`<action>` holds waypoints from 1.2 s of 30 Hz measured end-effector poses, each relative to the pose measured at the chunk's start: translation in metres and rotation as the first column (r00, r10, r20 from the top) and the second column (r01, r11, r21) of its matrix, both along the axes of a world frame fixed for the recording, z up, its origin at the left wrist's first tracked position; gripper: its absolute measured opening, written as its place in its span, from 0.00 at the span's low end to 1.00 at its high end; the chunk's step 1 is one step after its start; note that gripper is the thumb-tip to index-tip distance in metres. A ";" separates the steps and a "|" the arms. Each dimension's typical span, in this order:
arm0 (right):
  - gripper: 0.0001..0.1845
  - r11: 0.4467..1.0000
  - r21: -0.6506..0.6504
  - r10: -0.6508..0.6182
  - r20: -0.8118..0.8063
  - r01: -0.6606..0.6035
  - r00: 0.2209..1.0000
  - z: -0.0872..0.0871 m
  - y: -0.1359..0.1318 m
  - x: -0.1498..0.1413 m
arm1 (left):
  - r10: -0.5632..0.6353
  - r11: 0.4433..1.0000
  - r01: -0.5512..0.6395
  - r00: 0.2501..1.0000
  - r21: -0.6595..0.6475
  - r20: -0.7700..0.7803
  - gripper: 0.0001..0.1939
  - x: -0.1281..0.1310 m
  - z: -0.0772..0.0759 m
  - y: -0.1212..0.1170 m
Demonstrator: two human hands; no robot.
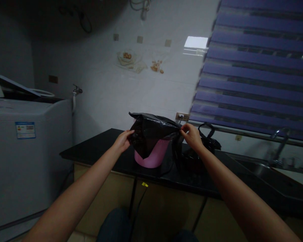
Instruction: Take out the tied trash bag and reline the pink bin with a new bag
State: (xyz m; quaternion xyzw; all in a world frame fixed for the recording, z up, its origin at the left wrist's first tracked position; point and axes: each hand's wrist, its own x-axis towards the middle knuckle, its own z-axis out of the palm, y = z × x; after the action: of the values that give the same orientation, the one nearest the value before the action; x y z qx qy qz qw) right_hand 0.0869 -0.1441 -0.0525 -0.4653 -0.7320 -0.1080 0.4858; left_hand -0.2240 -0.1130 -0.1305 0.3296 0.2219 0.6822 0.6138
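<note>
A small pink bin (153, 158) stands on the black countertop (96, 149) in front of me. A black plastic bag (151, 132) is draped over its top and hangs partway down its sides. My left hand (122, 141) pinches the bag's left edge with closed fingers. On the other side, my right hand (192, 135) grips the bag's right edge at the bin's rim. Both arms reach forward from below.
A tied black bag (208, 143) lies on the counter right of the bin. A white washing machine (27, 151) stands at the left. A sink with a tap (280, 148) is at the right, under a purple blind (257, 67). A tiled wall (141, 84) rises behind.
</note>
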 end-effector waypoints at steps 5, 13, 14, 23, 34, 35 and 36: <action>0.03 1.000 0.005 0.009 -0.003 -0.008 1.000 0.000 0.002 0.002 | -0.007 1.000 0.007 1.000 0.004 0.000 0.06 0.000 0.001 -0.001; 0.04 1.000 -0.018 -0.013 -0.029 0.013 0.999 0.002 -0.002 0.002 | -0.015 1.000 0.015 1.000 0.011 -0.001 0.05 0.001 0.003 -0.001; 0.05 1.000 -0.017 -0.016 -0.035 0.015 0.999 0.002 -0.002 0.002 | -0.017 1.000 0.017 1.000 0.013 0.000 0.05 0.001 0.003 -0.001; 0.06 0.999 0.012 -0.041 -0.004 0.041 0.999 0.001 -0.003 0.008 | -0.024 1.000 0.023 1.000 0.015 0.013 0.05 0.002 0.006 -0.004; 0.05 0.999 0.012 -0.039 -0.039 0.039 0.998 -0.003 -0.001 0.013 | 0.001 1.000 -0.002 0.999 0.015 0.035 0.06 0.002 0.004 -0.005; 0.05 0.999 0.009 -0.040 -0.040 0.040 0.998 -0.003 -0.001 0.013 | 0.005 1.000 -0.005 0.999 0.014 0.037 0.06 0.002 0.004 -0.005; 0.05 0.999 0.007 -0.039 -0.040 0.039 0.998 -0.003 -0.001 0.013 | 0.007 1.000 -0.008 0.999 0.013 0.038 0.06 0.001 0.004 -0.005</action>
State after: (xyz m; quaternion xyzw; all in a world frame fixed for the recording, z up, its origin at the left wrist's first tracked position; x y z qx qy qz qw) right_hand 0.1002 -0.1451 -0.0558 -0.4796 -0.7127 -0.1110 0.4997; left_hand -0.2226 -0.1179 -0.1263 0.3196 0.2069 0.6921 0.6132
